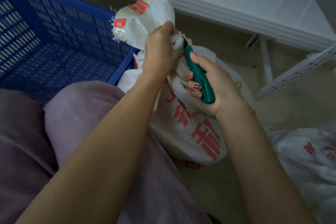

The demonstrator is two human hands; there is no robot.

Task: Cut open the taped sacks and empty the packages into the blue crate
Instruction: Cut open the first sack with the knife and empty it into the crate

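**Knife at the neck of a taped sack**

Mauve fabric trousers (36,142) fill the foreground. Below the hands stands a white woven sack with red print (192,132). The right hand (216,83) grips a green-handled utility knife (199,78), its blade touching the sack's bunched neck, which the left hand (160,51) clutches. A blue perforated plastic crate (54,42) sits left of the left hand. Beyond the hands is white metal shelving (236,5).
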